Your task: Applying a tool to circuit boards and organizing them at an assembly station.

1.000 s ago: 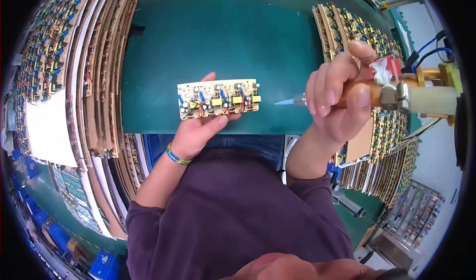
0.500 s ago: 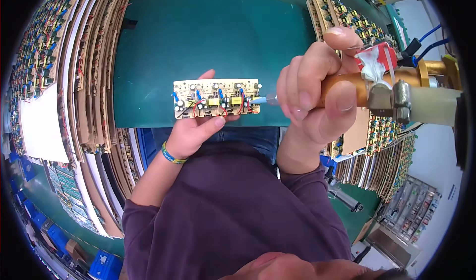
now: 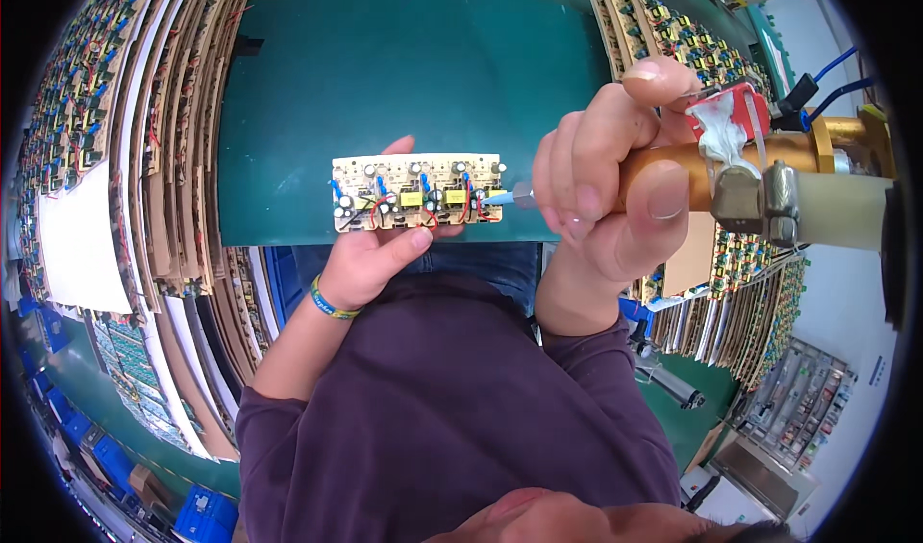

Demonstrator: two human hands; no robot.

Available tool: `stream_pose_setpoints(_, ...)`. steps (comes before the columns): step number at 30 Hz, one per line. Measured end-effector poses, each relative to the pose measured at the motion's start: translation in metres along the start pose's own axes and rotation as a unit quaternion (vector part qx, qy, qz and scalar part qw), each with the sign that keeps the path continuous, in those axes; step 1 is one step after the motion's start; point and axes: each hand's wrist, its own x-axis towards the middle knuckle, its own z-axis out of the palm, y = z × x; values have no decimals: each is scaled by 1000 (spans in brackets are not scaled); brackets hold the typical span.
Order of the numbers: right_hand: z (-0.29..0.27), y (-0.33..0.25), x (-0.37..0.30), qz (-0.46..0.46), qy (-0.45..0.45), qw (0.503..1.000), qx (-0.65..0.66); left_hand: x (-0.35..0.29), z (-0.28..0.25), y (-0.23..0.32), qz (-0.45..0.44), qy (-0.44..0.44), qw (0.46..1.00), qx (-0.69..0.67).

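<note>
A tan circuit board panel (image 3: 396,166) with yellow transformers, capacitors and red, blue and black wires lies level over the table's front edge. My left hand (image 3: 370,259) grips it from below, thumb on the near edge, fingertips showing past the far edge. My right hand (image 3: 615,163) is wrapped round the copper-coloured barrel of a glue dispensing gun (image 3: 769,163), its forefinger raised by a red switch block (image 3: 745,111). The gun's pale blue nozzle (image 3: 500,198) points left, its tip at the components on the board's right end. Whether the tip touches them, I cannot tell.
Tall stacks of circuit boards with cardboard sheets (image 3: 178,139) stand along the left. More stacked boards (image 3: 673,38) are at the far right and near right (image 3: 731,322). The green table (image 3: 413,62) spans the middle. Blue cables (image 3: 836,77) and a hose trail from the gun.
The nozzle and my right hand have shifted very slightly left. The board in my left hand stays almost in place.
</note>
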Motion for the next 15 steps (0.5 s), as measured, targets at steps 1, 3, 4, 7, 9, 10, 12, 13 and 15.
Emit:
stream_pose_setpoints(1,1,0,0,3,5,1000,4,0,0,0,0,0,1000,0)
stream_pose_setpoints(3,1,1,-1,4,9,1000,10,-1,1,1,-13,5,1000,-11)
stream_pose_setpoints(4,1,1,-1,4,13,1000,17,-1,1,1,-13,5,1000,-11)
stream_pose_setpoints(7,4,0,-1,5,26,1000,15,-1,2,1,-14,6,1000,-9)
stream_pose_setpoints(9,3,1,-2,4,25,1000,8,-1,1,0,-9,-2,1000,-9)
stream_pose_setpoints(10,2,1,-2,3,24,1000,2,0,1,0,-10,-3,1000,-9)
stream_pose_setpoints(12,5,2,-1,-3,33,999,-5,-1,2,1,-9,5,1000,1)
stream_pose_setpoints(13,6,3,0,-10,42,999,-11,-1,1,0,-9,6,1000,2)
stream_pose_setpoints(15,15,-11,1,12,65,997,-45,-1,-2,-1,-10,7,1000,4)
